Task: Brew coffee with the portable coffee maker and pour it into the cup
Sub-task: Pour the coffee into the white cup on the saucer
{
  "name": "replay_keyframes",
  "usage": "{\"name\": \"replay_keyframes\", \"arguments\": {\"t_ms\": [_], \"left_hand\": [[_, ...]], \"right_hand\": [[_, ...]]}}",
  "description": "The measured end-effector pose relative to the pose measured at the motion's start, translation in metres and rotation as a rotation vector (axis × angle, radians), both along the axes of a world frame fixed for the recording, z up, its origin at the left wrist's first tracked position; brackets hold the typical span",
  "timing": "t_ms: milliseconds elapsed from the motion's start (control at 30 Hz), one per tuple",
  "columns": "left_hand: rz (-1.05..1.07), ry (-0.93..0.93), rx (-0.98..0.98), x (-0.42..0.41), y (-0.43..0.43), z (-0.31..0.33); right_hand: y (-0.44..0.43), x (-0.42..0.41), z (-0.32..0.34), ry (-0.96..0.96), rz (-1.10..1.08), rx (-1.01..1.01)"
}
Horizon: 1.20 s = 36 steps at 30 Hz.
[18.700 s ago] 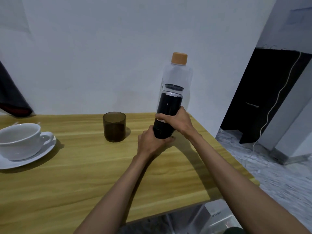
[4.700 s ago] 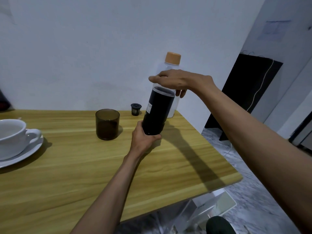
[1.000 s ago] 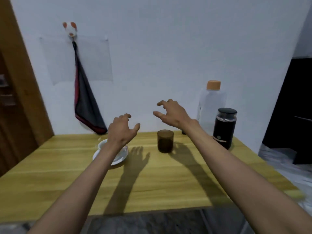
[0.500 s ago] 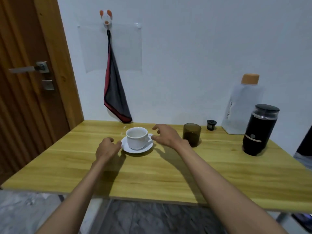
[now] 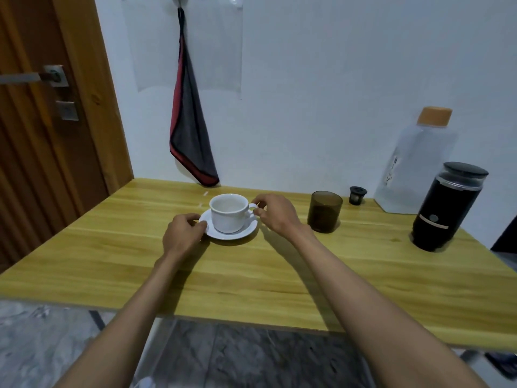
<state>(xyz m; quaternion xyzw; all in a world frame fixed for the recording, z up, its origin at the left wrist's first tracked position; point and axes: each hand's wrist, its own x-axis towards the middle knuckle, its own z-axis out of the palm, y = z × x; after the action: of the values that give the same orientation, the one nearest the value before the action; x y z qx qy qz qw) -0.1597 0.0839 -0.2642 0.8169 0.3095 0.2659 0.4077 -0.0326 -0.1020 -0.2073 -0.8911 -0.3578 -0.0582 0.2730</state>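
Now both hands are at the white cup (image 5: 228,212), which stands upright on its saucer (image 5: 246,232) toward the back of the wooden surface (image 5: 251,275), a little left of the middle; the left hand (image 5: 183,233) has its fingers curled onto the saucer's left rim and pinches it, while the right hand (image 5: 275,212) pinches the cup's handle between thumb and fingertips, the handle pointing right; the inside of the cup shows white; just right of the right hand stands a brown tumbler (image 5: 324,211), dark in its lower part, and behind that a small black filter basket (image 5: 357,195); the portable coffee maker (image 5: 447,214), black with a clear band under its dark lid, stands upright near the right edge, well apart from the cup; a clear water bottle (image 5: 416,169) with an orange cap stands behind it against the wall; a grey and red cloth (image 5: 190,141) hangs on the wall above the surface, beside a wooden door (image 5: 33,135).
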Motion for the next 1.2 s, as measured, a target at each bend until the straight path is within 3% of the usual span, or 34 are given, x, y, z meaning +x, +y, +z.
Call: {"name": "replay_keyframes", "arguments": {"t_ms": [200,300,467,600,767,1200], "left_hand": [[0.029,-0.055,0.044,-0.001,-0.005,-0.008],[0.033,-0.053,0.055,-0.001,-0.007,-0.007],[0.043,-0.053,0.070,-0.001,-0.008,-0.008],[0.050,-0.057,0.084,0.000,-0.009,-0.010],[0.044,-0.066,0.087,0.001,-0.007,-0.010],[0.043,-0.089,0.035,0.002,-0.004,-0.012]], "right_hand": [[-0.006,0.000,0.005,0.020,0.030,-0.055],[-0.019,0.004,0.014,-0.068,0.023,0.015],[-0.057,0.027,0.025,-0.267,-0.248,0.231],[-0.082,0.041,0.014,-0.037,-0.457,0.237],[-0.097,0.047,-0.007,0.227,-0.458,0.240],[-0.098,0.049,0.000,0.228,-0.428,0.347]]}}
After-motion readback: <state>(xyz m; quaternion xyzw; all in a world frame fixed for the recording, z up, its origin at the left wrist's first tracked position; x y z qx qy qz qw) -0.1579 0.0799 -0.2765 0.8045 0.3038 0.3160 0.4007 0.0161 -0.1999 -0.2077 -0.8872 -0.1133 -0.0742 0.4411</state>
